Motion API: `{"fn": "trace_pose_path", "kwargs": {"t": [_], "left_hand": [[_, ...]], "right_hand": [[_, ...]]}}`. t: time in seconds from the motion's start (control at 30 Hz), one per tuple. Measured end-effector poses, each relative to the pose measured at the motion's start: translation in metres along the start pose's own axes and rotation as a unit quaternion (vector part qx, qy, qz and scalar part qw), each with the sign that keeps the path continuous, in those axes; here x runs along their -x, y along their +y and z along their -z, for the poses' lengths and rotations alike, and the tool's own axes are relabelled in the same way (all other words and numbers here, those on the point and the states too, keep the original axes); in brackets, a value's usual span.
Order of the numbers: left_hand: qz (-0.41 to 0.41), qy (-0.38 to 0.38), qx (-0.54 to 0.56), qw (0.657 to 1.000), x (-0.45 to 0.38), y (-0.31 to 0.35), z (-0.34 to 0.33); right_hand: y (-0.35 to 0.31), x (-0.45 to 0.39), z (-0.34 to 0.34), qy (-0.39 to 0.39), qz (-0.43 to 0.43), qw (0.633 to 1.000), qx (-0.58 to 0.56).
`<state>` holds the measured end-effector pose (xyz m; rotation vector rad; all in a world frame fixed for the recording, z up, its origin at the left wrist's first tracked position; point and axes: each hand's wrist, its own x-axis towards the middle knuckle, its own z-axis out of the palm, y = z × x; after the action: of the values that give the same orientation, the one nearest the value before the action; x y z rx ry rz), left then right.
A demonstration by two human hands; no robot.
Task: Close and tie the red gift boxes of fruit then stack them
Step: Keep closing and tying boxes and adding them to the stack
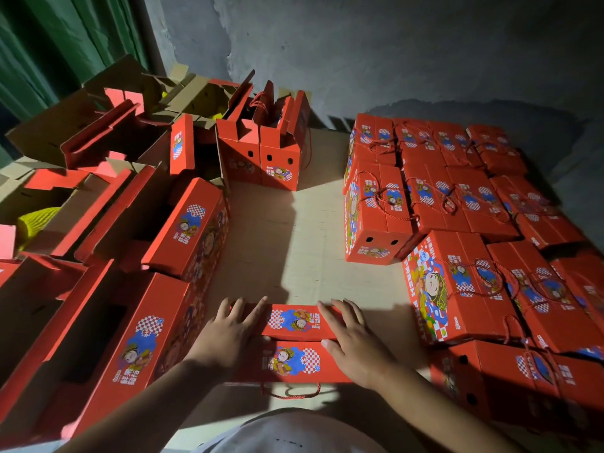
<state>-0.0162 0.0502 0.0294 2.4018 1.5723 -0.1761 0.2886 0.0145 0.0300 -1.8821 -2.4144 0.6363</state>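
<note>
Box being closed: a red gift box (295,343) was seen at the near edge of the cardboard sheet (287,230), right in front of the person. Its two top flaps were laid down flat and met in the middle.
Rope handle: a red rope (291,392) was left hanging loose at the near side of the box. It was not tied.
Left hand: the left hand (228,331) was laid flat on the left end of the box top. The fingers were held straight and spread, and nothing was gripped.
Right hand: the right hand (351,338) was pressed flat on the right end of the box top. The fingers were stretched out, and nothing was gripped.
Closed boxes: many shut red boxes (457,204) were packed together at the right edge of the sheet, with rope tied over their tops.
Open boxes: open red boxes (130,256) were lined up along the left edge.
Upright boxes: two open boxes (264,152) were stood at the far edge.
Yellow wrap: a piece of yellow foam net (34,220) was seen inside a box at the far left.
</note>
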Motion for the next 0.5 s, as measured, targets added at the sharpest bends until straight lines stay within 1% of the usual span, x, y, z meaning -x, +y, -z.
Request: {"fn": "trace_pose_path", "kwargs": {"t": [0.1,0.2,0.27,0.33,0.4,0.43,0.5], "left_hand": [[-0.004,0.002,-0.007,1.0,-0.001,-0.002,-0.002],[0.002,0.021,0.019,1.0,0.004,-0.002,-0.001],[0.015,0.03,0.066,0.997,0.008,0.0,-0.002],[0.053,0.05,0.163,0.984,0.013,0.002,-0.005],[0.112,0.093,0.291,0.946,0.02,0.002,-0.009],[0.146,0.112,0.348,0.919,0.023,0.001,-0.012],[0.215,0.112,0.459,0.855,0.029,0.002,-0.017]], "right_hand": [[0.0,0.0,0.001,-0.002,-0.003,1.0,-0.006],[-0.001,0.003,-0.002,0.001,0.0,1.0,-0.007],[-0.001,0.005,-0.004,0.004,0.001,1.0,-0.013],[-0.003,0.006,-0.005,0.025,-0.002,0.998,-0.058],[-0.005,0.004,-0.005,0.073,-0.035,0.985,-0.151],[-0.007,0.004,-0.007,0.096,-0.065,0.974,-0.195],[-0.008,0.007,-0.012,0.123,-0.149,0.937,-0.291]]}}
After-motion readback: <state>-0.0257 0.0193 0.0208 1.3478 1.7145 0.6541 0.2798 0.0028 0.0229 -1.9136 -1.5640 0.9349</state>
